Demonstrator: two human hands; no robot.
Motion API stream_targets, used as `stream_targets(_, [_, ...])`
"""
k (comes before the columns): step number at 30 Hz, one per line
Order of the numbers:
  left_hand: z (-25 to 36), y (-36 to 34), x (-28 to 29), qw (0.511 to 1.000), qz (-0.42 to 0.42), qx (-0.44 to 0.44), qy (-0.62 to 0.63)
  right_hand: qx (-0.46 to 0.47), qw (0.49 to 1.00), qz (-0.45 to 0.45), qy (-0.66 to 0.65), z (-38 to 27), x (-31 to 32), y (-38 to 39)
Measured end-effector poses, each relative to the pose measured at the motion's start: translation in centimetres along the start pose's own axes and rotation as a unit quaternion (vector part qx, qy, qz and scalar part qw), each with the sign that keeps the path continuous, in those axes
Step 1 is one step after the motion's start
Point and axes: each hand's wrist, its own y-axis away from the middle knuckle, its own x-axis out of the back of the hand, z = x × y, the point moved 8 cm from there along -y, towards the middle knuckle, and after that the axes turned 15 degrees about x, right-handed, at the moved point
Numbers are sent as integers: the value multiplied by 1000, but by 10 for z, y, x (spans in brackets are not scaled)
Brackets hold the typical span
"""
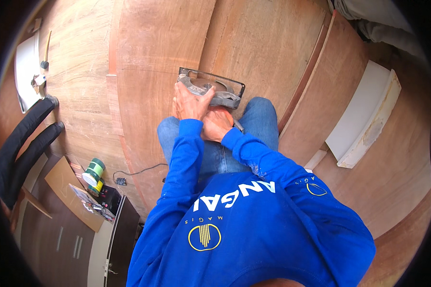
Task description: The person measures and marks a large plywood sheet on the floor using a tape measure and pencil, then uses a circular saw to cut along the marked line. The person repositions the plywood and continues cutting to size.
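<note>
A circular saw with a grey guard and a black rectangular base frame lies on a brown plywood sheet, in front of my knees. My left hand is closed over the saw's left side, its fingers wrapped on the housing. Closer to my body, my right hand grips the saw's orange rear handle, which is partly hidden under the fingers. A thin dark line crosses the plywood to the left of the saw's base. The blade's lower edge cannot be seen.
Another person's legs in black trousers are at the left. Near them lie a long-handled hammer and a white panel. A black cord, green tins and a dark cabinet are lower left. White boards lie right.
</note>
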Motion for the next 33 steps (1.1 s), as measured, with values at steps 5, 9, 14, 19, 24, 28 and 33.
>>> stream_targets(5, [-3,-3,-3,1000,3,7,2,-12,1000,10,11,5,-2,0])
stream_targets(9, [-2,-2,0,1000,20,3,18,2,1000,18,14,4,-1,-1])
stream_targets(14, [-2,-2,0,1000,24,1,11,-4,1000,5,22,3,-1,1])
stream_targets(19, [0,-2,2,999,31,-6,16,0,1000,24,20,2,0,0])
stream_targets(24, [1,-2,2,1000,13,1,29,-13,1000,-3,18,5,-5,-1])
stream_targets(28, [4,-1,4,999,22,-11,36,-11,1000,18,14,2,1,0])
stream_targets(33, [2,-2,2,1000,17,-5,23,-26,1000,-5,0,3,0,-2])
